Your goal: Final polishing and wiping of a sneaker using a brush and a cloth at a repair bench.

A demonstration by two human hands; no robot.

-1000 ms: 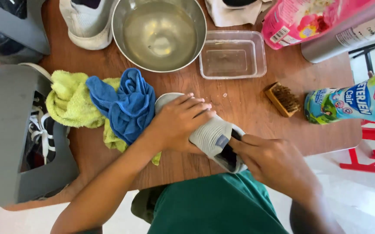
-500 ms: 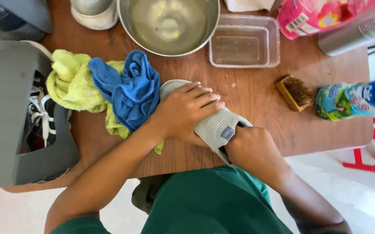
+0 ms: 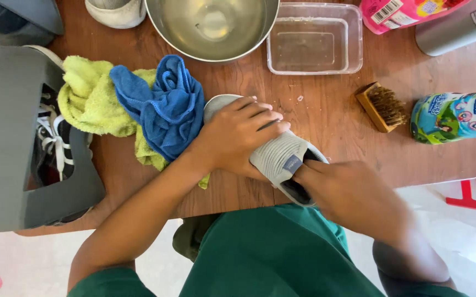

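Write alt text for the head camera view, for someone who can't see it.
Seen from above, a person's left hand presses down on a grey shoe on a wooden table while the right hand reaches into its opening. Around it lie a blue cloth, a yellow-green cloth, a metal bowl, a clear plastic tub and a small brush.

Left hand (image 3: 237, 132) presses a grey shoe (image 3: 279, 157) on the wooden table (image 3: 331, 115); right hand (image 3: 348, 192) reaches into its opening.

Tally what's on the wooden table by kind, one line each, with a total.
Shoes: 2, grey shoe under both hands, white shoe at the top edge
Cloths: 2, blue cloth, yellow-green cloth
Metal bowl: 1
Clear plastic tub: 1
Scrub brush: 1
Total: 7
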